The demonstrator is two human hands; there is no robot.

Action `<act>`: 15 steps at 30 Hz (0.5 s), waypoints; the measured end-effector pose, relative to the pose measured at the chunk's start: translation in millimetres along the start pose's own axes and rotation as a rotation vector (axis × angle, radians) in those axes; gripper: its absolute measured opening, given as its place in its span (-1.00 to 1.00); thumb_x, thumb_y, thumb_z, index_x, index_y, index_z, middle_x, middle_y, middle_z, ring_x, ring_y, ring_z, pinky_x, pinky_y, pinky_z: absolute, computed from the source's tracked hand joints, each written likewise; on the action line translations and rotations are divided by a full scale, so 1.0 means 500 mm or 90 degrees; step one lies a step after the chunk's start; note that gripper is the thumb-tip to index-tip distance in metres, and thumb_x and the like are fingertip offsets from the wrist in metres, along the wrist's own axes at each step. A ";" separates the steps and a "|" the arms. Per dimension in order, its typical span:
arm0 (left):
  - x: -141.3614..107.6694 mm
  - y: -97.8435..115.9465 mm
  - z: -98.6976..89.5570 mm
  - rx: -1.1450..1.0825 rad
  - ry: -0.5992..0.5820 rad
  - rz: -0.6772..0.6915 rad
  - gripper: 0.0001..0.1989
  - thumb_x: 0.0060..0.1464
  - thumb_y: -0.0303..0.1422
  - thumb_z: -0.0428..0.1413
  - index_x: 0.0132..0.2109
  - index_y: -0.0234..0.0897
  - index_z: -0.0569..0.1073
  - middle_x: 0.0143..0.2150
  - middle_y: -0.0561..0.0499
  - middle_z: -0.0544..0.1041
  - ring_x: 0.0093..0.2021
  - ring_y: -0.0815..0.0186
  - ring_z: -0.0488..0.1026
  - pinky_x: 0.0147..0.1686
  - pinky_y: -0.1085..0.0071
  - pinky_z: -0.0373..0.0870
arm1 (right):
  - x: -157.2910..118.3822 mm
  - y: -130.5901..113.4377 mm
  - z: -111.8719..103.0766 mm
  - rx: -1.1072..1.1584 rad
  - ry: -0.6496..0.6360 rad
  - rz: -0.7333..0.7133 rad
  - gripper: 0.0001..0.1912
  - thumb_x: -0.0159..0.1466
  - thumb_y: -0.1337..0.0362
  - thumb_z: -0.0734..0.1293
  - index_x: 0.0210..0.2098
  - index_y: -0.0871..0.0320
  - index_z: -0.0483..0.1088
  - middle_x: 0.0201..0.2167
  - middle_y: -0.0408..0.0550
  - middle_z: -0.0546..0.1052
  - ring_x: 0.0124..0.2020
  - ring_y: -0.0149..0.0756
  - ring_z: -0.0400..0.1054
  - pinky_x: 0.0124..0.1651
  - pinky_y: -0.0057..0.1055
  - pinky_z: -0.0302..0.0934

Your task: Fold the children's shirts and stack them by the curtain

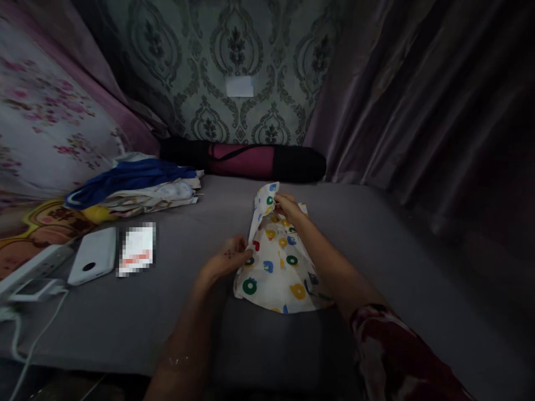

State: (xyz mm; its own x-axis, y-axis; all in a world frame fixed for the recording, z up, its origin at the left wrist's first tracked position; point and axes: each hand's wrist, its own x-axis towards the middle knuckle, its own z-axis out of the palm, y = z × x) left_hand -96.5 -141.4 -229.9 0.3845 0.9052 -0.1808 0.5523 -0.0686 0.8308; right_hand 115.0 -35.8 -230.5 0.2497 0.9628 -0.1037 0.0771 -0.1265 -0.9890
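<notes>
A small white child's garment (271, 278) printed with green, yellow, blue and red figures lies spread on the grey bed surface, its wide hem toward me. My left hand (229, 256) is closed with its fingertips on the garment's left edge. Farther up, my right hand (288, 206) pinches the cloth near the top, where a strip of it stands raised and folded. My right forearm crosses over the right side of the garment and hides part of it.
Folded clothes, a blue one (142, 174) on top, lie at the back left. A black and maroon long bag (246, 160) rests against the wall. At left are a white power bank (92, 256), a power strip (37, 267) with cables, and a pixelated item (137, 248). Curtains (376, 100) hang right.
</notes>
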 end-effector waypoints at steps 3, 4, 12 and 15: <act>0.000 0.010 0.025 -0.087 -0.104 -0.013 -0.69 0.01 -0.10 0.13 -0.31 -0.26 0.29 -0.56 0.16 0.33 -0.61 0.45 0.24 -0.61 0.52 0.16 | -0.013 0.036 -0.038 -0.029 0.042 0.042 -0.90 0.16 0.35 0.23 -0.43 0.19 0.36 -0.59 -0.16 0.47 -0.57 -0.46 0.38 -0.42 -0.53 0.34; 0.003 0.010 0.031 -0.105 -0.123 -0.017 -0.64 0.02 -0.04 0.12 -0.29 -0.25 0.31 -0.58 0.17 0.31 -0.64 0.45 0.22 -0.64 0.52 0.14 | -0.015 0.049 -0.050 -0.049 0.057 0.061 -0.90 0.16 0.36 0.22 -0.45 0.20 0.36 -0.61 -0.15 0.46 -0.58 -0.44 0.38 -0.43 -0.51 0.35; 0.030 -0.021 0.053 0.137 0.052 0.123 -0.76 0.17 -0.19 -0.02 -0.28 -0.24 0.43 -0.32 -0.02 0.51 -0.26 0.28 0.46 -0.26 0.40 0.38 | -0.024 0.073 -0.093 -0.326 0.159 -0.020 -0.75 0.22 0.35 0.21 -0.16 0.20 0.47 -0.19 0.06 0.56 -0.07 -0.20 0.44 0.01 -0.35 0.27; 0.022 -0.028 0.066 0.225 0.020 0.226 -0.72 0.17 -0.25 -0.02 -0.06 -0.27 0.43 0.01 -0.15 0.48 0.09 0.16 0.38 0.08 0.29 0.29 | -0.032 0.072 -0.051 -0.567 0.050 -0.225 -0.58 0.33 0.33 0.09 0.11 0.23 0.35 0.11 0.11 0.43 0.19 -0.26 0.24 0.23 -0.38 0.04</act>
State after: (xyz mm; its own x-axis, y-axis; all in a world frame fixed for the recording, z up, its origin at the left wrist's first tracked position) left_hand -75.6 -144.2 -261.0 0.5749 0.8120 0.1006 0.6100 -0.5073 0.6087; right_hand 138.6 -61.7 -261.5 0.1325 0.9656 0.2240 0.8568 0.0021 -0.5156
